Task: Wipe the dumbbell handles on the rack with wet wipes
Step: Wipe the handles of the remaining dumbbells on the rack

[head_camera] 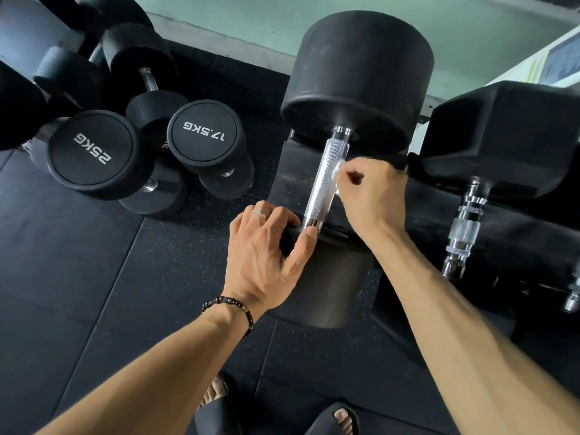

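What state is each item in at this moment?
Left hand: gripping the near dumbbell head.
Right hand: pinching the wet wipe.
Wet wipe: crumpled, pressed against the handle.
Knurled handle: bare, resting on the rack.
Hex dumbbell: racked, untouched.
17.5KG dumbbell: on the floor.

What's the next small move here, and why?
Probably slide the right hand with the wet wipe down the knurled handle toward the near end: the wipe sits at mid-handle, while the left hand steadies the near head.
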Available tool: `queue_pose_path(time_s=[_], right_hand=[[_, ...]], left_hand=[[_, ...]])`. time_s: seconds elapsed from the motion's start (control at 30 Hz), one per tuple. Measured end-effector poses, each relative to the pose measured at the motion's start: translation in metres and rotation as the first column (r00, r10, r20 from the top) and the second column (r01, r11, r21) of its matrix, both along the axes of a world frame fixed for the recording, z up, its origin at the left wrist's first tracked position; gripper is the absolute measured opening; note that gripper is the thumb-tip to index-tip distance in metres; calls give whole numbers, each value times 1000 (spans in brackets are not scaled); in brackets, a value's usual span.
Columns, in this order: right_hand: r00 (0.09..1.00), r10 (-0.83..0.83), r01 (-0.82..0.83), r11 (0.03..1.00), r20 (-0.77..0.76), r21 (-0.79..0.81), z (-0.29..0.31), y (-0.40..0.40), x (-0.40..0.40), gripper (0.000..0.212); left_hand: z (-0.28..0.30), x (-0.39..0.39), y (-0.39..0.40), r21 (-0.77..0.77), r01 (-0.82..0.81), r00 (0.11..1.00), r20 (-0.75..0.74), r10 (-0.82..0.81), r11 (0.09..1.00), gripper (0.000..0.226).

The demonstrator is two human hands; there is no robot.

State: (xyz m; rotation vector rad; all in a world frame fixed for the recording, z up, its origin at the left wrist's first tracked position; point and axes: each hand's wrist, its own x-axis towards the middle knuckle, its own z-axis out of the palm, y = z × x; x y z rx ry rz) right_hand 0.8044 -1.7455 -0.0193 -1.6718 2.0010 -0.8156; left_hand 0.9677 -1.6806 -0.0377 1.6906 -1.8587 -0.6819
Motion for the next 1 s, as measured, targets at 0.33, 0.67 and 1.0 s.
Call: queue_pose_path(time_s=[0.33, 0.67, 1.0], right_hand=[[969, -192, 203, 977, 157, -61, -1, -9, 10, 14], [907, -276, 218, 954, 319, 207, -6, -7, -4, 25], [889, -334, 208, 904, 314, 373, -16, -5, -8, 21]], left_hand=[[0, -1, 0, 9, 2, 1000, 0, -2, 1000, 50], [2, 1, 0, 22, 8, 1000, 18, -8, 1000, 50], [3, 0, 0, 24, 4, 1000, 11, -4, 1000, 49]])
